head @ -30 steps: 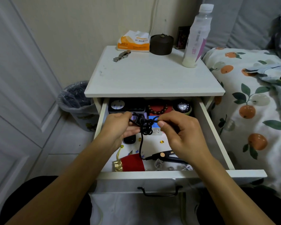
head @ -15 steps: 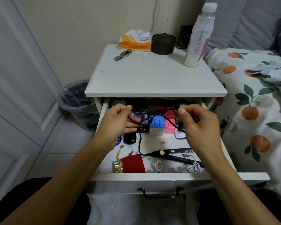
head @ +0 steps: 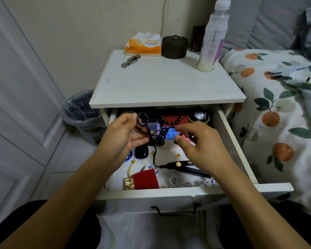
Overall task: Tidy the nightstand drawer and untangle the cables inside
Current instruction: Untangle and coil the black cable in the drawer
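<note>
The white nightstand drawer [head: 230,133] stands pulled open below me. My left hand [head: 122,139] is over its left half and pinches a loop of the black cable [head: 157,139] between thumb and forefinger; more of the cable hangs knotted off the palm. From the knot the cable runs down to a black clamp-shaped tool [head: 180,165] lying in the drawer. My right hand [head: 197,144] hovers over the drawer's middle. Its fingers are spread and loosely curled, its fingertips close to the cable's right end, and it grips nothing. A tangled white cable [head: 187,183] lies along the drawer's front.
In the drawer: a puzzle cube [head: 169,136], a black oval case [head: 141,152], a red pouch [head: 144,179], a bead bracelet [head: 171,120], a round watch [head: 198,115]. On top: tissue pack [head: 144,45], metal watch [head: 130,60], dark jar [head: 174,46], bottle [head: 213,36]. Bin [head: 79,112] left, bed [head: 276,105] right.
My right hand has let go of the cable it was stretching to the right and come back toward the middle. My left hand now holds a raised loop.
</note>
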`<state>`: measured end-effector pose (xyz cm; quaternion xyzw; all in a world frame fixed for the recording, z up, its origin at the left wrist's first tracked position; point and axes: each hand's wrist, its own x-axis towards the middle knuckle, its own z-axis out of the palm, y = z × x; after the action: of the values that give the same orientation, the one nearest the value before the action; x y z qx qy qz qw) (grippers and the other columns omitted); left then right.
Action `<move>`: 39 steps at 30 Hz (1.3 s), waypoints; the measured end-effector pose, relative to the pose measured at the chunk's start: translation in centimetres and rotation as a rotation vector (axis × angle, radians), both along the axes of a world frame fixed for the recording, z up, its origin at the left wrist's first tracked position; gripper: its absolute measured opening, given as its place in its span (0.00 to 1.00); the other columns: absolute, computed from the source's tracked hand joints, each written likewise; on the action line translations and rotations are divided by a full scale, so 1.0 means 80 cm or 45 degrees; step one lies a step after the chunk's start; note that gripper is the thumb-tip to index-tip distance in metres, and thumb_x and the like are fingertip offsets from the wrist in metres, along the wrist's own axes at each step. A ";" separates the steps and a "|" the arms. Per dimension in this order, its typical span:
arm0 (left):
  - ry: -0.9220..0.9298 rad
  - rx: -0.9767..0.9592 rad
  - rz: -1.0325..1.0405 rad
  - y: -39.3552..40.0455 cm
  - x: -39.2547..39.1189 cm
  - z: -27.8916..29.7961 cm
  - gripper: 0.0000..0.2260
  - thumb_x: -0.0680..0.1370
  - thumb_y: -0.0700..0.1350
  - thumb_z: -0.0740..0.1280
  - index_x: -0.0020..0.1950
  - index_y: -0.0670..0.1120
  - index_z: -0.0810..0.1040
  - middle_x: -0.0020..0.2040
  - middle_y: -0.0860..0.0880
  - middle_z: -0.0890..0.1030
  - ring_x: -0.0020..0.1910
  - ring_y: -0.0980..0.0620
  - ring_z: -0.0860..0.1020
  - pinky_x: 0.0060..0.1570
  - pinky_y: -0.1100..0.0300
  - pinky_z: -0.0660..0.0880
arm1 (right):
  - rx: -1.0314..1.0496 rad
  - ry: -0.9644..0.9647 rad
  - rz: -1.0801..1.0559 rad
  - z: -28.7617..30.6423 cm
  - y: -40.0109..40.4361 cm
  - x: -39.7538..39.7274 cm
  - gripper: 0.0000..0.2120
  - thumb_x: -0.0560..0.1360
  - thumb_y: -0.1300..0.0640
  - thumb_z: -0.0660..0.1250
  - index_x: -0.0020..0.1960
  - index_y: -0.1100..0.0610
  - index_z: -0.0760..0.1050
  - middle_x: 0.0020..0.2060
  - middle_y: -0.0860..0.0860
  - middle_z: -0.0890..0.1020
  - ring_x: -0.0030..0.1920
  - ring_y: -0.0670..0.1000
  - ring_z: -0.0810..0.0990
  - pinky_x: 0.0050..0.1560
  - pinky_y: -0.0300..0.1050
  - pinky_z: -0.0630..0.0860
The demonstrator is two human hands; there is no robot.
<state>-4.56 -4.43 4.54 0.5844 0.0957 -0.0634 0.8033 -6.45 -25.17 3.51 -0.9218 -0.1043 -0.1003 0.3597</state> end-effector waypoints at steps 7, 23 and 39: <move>0.091 -0.218 -0.092 -0.007 -0.004 -0.001 0.08 0.83 0.37 0.57 0.47 0.43 0.73 0.30 0.48 0.75 0.31 0.50 0.81 0.36 0.53 0.81 | -0.230 -0.244 0.147 -0.002 0.008 -0.003 0.19 0.71 0.51 0.75 0.60 0.54 0.76 0.64 0.51 0.70 0.64 0.52 0.67 0.60 0.42 0.69; -1.191 1.342 -0.037 -0.006 -0.024 0.003 0.03 0.73 0.42 0.73 0.46 0.44 0.84 0.49 0.49 0.81 0.52 0.51 0.77 0.55 0.56 0.73 | -0.051 -0.537 0.195 -0.002 0.006 0.003 0.05 0.74 0.62 0.71 0.48 0.62 0.84 0.38 0.54 0.81 0.37 0.55 0.80 0.36 0.52 0.77; -1.286 1.562 -0.049 -0.018 -0.034 -0.010 0.02 0.71 0.38 0.74 0.41 0.41 0.87 0.42 0.46 0.81 0.41 0.45 0.78 0.41 0.49 0.76 | 0.339 0.242 0.012 0.005 0.017 -0.003 0.09 0.74 0.55 0.68 0.36 0.53 0.80 0.31 0.48 0.82 0.28 0.40 0.73 0.29 0.32 0.69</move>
<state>-7.26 -5.84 3.77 0.8822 -0.2725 0.2593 0.2832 -6.71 -23.77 3.94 -0.8709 -0.0600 -0.0239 0.4873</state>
